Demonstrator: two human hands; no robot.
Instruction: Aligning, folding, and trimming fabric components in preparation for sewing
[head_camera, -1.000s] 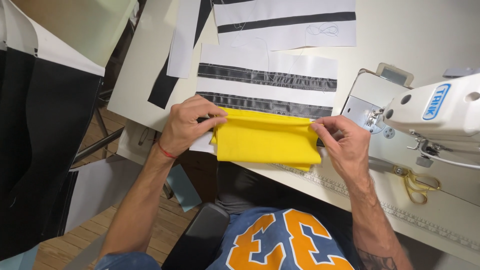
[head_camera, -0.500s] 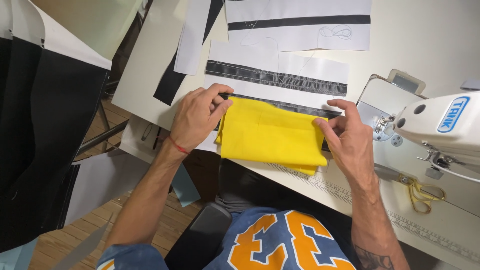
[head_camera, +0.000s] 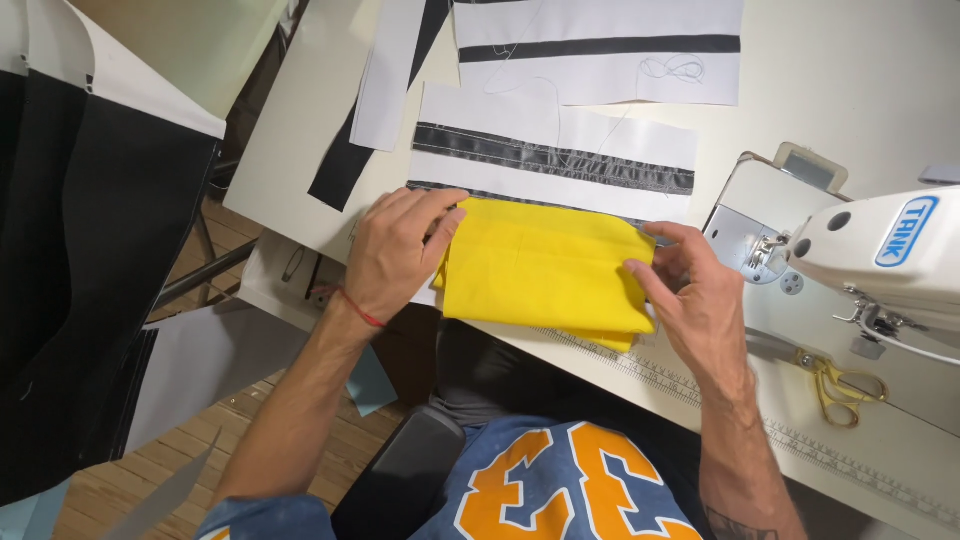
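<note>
At the table edge, left hand and right hand pinch the folded yellow fabric. Risk: uneven grip may shift its 2 layers.

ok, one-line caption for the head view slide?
Left hand and right hand grip folded yellow fabric beside white sewing machine.

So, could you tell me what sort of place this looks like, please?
Most likely a sewing workshop: a white industrial sewing machine stands on the table, cut black-and-white fabric panels lie spread out, and both hands hold folded yellow fabric beside yellow-handled scissors.
</note>
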